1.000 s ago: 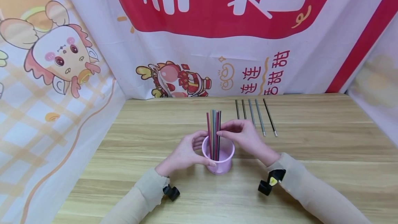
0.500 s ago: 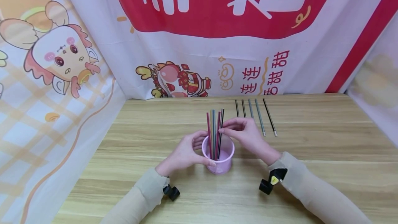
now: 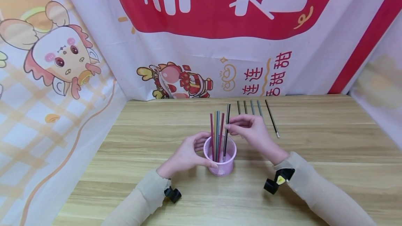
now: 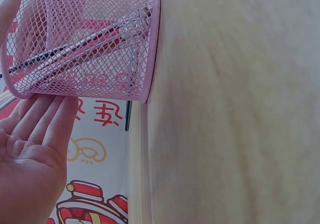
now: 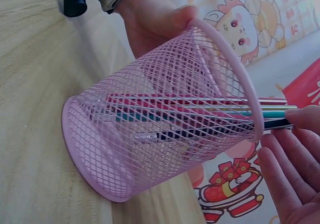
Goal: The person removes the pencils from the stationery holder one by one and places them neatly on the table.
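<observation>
A pink mesh pencil cup (image 3: 222, 170) stands upright on the table, and my left hand (image 3: 187, 152) grips it from the left, thumb in front and fingers behind. My right hand (image 3: 252, 130) pinches a black pencil (image 3: 228, 112) above the rim. In the right wrist view, that black pencil's eraser end (image 5: 145, 137) hangs inside the cup, raised off the bottom. Other pencils stay in the cup: a red pencil (image 3: 211, 125) at the left, another red pencil (image 3: 222, 121), and yellow and blue-grey ones between them.
Behind my right hand lies a row of pencils on the wooden table (image 3: 163, 125), with a black pencil (image 3: 272, 118) at its right end and blue-grey pencils (image 3: 252, 107) beside it. A printed cloth (image 3: 188, 51) hangs along the back edge.
My right hand has drawn the black pencil upward and to the right, apart from the other pencils in the cup. The left hand and the cup hold still.
</observation>
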A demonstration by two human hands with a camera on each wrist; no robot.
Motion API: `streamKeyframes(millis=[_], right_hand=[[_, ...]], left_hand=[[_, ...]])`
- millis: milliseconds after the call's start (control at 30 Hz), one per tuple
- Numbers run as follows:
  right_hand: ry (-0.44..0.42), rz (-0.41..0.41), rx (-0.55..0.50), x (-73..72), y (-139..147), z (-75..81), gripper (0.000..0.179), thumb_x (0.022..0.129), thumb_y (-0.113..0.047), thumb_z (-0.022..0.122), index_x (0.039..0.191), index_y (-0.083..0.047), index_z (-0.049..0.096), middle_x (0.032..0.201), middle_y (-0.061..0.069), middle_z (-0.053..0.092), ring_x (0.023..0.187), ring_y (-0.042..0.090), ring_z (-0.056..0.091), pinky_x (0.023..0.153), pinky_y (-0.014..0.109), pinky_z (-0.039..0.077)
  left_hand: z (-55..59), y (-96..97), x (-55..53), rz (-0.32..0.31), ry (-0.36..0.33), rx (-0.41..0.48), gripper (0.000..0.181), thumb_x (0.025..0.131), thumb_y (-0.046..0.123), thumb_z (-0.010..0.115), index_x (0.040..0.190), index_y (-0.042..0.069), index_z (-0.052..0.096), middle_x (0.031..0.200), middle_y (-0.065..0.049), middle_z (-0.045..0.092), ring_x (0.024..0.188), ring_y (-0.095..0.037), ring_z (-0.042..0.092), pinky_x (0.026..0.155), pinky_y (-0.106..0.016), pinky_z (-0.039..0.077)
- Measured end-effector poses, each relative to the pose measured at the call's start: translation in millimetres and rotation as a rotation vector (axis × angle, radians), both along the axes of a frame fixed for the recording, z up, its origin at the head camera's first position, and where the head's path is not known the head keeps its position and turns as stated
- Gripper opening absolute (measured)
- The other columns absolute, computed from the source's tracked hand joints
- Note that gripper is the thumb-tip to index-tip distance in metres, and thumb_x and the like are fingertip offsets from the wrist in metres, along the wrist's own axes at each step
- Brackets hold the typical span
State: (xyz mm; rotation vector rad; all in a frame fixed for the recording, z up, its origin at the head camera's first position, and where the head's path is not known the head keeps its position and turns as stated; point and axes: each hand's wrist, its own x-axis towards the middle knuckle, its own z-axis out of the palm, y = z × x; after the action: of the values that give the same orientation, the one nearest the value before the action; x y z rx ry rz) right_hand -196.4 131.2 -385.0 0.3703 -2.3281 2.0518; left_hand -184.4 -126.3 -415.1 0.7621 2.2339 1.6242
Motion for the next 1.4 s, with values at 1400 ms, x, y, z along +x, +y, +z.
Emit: streamKeyframes(millis=[1400], right_hand=[[0.057,-0.265,-0.225,-31.3,96.0,53.7,0.041,0.086,-0.022,0.084,0.117,0.001,0.072,0.098,0.004,0.077,0.079,0.017,0.073,0.078,0.027,0.062]], left_hand=[[-0.9,0.3,0.1,0.011,0.000,0.001,0.090,0.064,0.012,0.098,0.143,0.007,0.054,0.135,-0.005,0.063,0.124,-0.020,0.060,0.107,-0.031,0.047]])
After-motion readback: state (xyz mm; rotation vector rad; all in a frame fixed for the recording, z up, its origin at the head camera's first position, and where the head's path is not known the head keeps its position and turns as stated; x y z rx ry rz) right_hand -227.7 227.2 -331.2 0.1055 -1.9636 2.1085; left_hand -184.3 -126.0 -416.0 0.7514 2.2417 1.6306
